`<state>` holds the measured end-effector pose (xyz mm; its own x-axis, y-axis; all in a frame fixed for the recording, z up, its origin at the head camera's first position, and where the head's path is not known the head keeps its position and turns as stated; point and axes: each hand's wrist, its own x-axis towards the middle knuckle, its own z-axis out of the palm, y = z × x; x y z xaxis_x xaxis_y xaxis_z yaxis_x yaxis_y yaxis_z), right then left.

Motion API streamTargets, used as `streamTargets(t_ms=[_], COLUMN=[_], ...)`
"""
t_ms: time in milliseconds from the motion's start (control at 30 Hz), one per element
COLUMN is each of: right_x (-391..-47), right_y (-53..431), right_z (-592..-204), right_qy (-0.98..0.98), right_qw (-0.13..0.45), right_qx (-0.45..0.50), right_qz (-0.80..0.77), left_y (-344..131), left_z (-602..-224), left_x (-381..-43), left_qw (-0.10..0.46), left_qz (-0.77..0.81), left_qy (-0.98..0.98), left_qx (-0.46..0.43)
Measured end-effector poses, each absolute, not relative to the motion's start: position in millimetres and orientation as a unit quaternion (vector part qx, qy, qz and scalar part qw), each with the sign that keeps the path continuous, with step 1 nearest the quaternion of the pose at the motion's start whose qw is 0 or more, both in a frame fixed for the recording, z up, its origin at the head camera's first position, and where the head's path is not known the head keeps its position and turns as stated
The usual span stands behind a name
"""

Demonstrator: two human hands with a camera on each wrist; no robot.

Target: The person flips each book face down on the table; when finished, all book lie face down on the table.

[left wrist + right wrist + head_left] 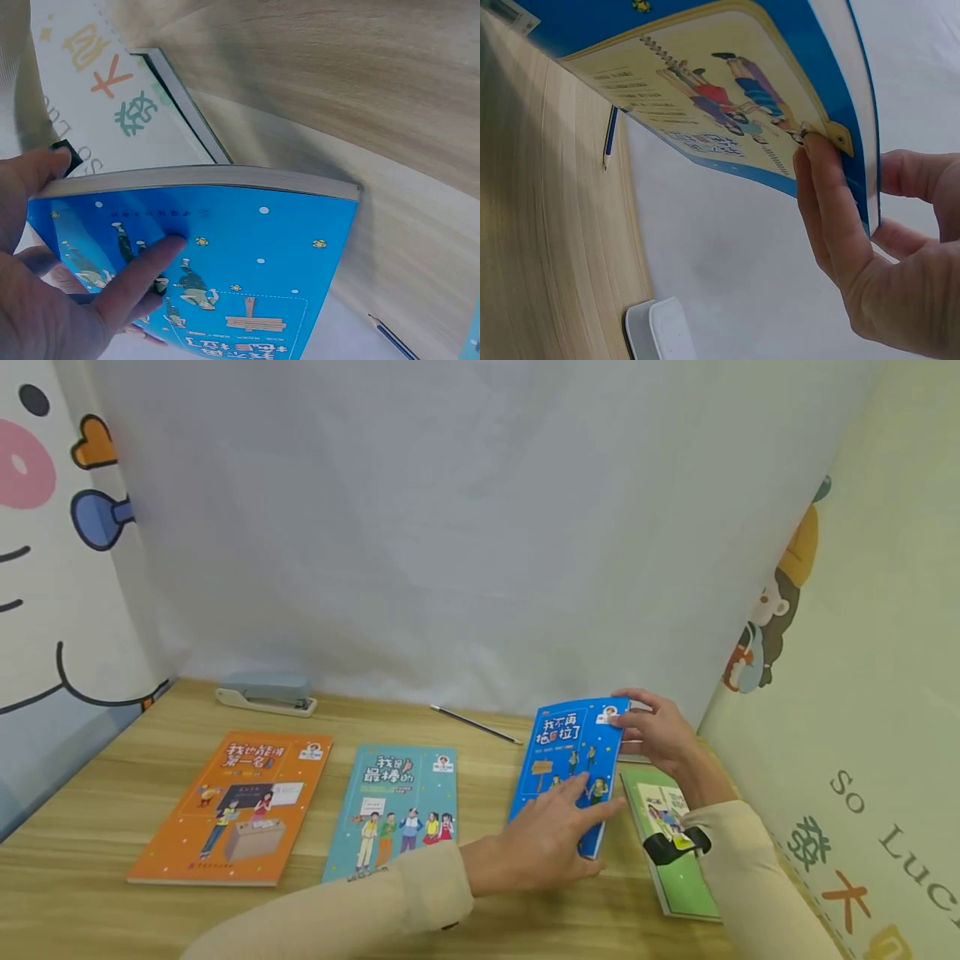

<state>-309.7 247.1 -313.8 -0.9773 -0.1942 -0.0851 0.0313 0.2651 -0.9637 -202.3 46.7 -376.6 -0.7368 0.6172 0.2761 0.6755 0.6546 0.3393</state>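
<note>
A blue paperback book [558,760] stands tilted up over the right part of the table. My right hand [656,735] grips its upper right edge, with the thumb on the front and fingers against the back cover [712,97]. The fingers of my left hand [536,835] lie fairly straight and spread over the lower front cover [262,225]. Its thumb is by the bottom corner, beside the page edge [202,177]. Next to the right forearm lies a green book [678,877], partly covered by a black wrist strap [675,845].
An orange book [232,810] and a teal book [405,802] lie flat on the wooden table [67,868]. Along the back are a blue-grey stapler [266,693] and a pencil [476,724]. A white object [664,330] sits near the grey backdrop [450,527].
</note>
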Motion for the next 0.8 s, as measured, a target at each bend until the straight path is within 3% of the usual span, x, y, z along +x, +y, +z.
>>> streamTargets(t_ms=[800], right_x=[-316], right_y=[245], right_z=[-300], right_qy=[0.83], right_qw=[0.071], right_qx=[-0.092], right_qz=[-0.546], left_y=[31], left_z=[-344], left_x=[-220], left_qw=[0.045], left_qz=[-0.224], left_qy=[-0.874], left_qx=[-0.428])
